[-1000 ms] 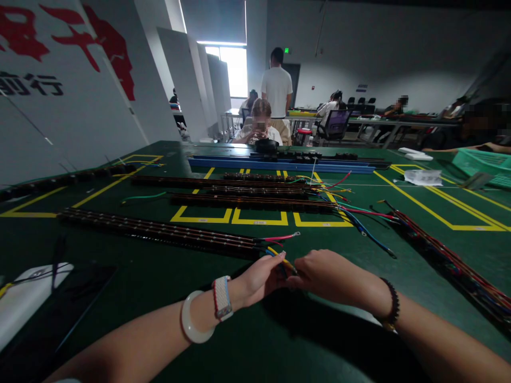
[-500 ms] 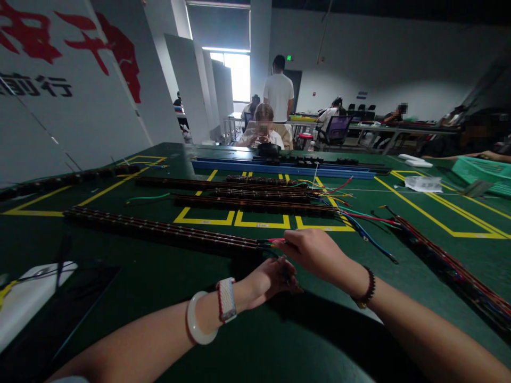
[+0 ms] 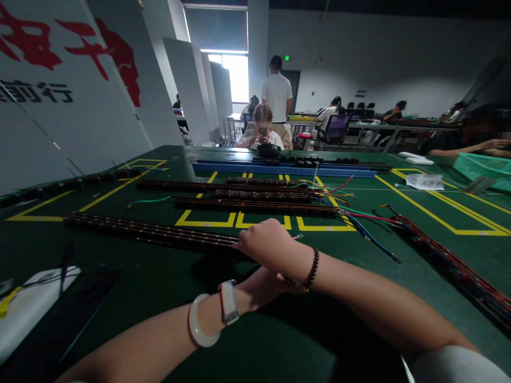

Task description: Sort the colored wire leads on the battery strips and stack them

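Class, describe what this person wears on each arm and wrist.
Behind the left hand, the wrist carries a smooth white bangle and a white woven strap edged in red. Behind the right hand sits a bracelet of dark round beads. Both forearms are bare; a pale sleeve shows at the right upper arm.

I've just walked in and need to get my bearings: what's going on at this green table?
A person is working on a long dark wire strip lying on the green table. The right hand is crossed over the left hand and rests on the strip's near end. The left hand lies mostly hidden under the right wrist, so what it holds is unclear. More strips lie farther back.
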`<state>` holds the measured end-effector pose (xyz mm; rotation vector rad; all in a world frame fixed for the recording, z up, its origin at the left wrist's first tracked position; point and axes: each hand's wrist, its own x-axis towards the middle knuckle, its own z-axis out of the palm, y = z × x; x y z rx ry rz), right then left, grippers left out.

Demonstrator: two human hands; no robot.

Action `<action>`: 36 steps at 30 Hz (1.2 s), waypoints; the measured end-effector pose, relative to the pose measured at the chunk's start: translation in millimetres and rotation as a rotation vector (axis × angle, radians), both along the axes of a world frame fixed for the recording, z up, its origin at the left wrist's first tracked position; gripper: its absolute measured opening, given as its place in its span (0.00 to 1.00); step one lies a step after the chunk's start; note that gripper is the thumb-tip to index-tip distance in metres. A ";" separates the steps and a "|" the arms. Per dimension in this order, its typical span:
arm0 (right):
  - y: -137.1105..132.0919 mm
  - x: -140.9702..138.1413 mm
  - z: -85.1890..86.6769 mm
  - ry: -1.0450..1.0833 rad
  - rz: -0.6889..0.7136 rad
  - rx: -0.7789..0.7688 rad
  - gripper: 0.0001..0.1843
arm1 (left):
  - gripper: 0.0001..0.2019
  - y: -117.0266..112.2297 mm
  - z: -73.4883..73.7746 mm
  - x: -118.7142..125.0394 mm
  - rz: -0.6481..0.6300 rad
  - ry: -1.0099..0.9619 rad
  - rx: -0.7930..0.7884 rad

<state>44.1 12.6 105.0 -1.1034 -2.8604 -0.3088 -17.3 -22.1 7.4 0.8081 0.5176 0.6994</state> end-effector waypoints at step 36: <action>37.6 131.3 -109.1 0.835 -0.369 -0.721 0.27 | 0.24 17.4 21.9 -28.9 -0.271 0.813 0.210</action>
